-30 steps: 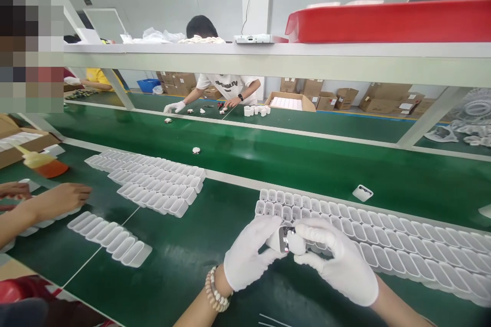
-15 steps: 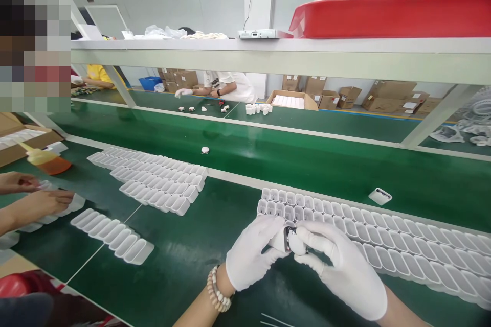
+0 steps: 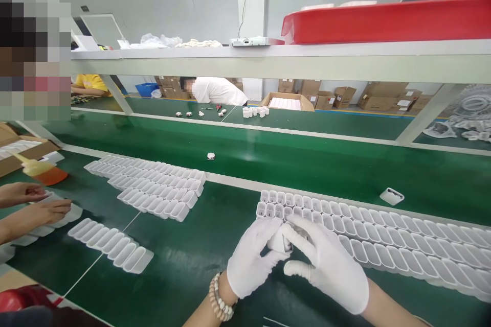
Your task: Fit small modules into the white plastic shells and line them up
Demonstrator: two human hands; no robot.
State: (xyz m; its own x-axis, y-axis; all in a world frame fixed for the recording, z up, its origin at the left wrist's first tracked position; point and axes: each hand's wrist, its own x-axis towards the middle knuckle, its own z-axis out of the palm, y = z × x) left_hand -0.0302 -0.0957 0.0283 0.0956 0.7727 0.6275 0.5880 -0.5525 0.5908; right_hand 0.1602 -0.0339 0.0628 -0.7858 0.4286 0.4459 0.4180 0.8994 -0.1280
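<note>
My left hand (image 3: 251,258), in a white glove, is closed around a small white plastic case (image 3: 279,241). A bit of dark or shiny trim shows at the case's right edge; the glove hides much of the rest. My right hand (image 3: 328,263), also gloved, reaches over the case from the right with its index fingertip against it. Its thumb stands apart below, and its fingers are spread. Just beyond both hands, rows of white open-topped shells (image 3: 364,250) run off to the right; some at the left end have dark marks inside.
A white case (image 3: 392,196) and a small white part (image 3: 210,156) lie on the green belt (image 3: 307,150). More shells (image 3: 161,184) stand left, near a co-worker's bare hands (image 3: 42,209) and an orange-filled bottle (image 3: 44,171). Overhead, a shelf (image 3: 215,65) carries a red tray (image 3: 383,23).
My right thumb has come away from the piece, and its fingers have moved left over the case. The dark part between my hands is now mostly covered. The person opposite has bent down.
</note>
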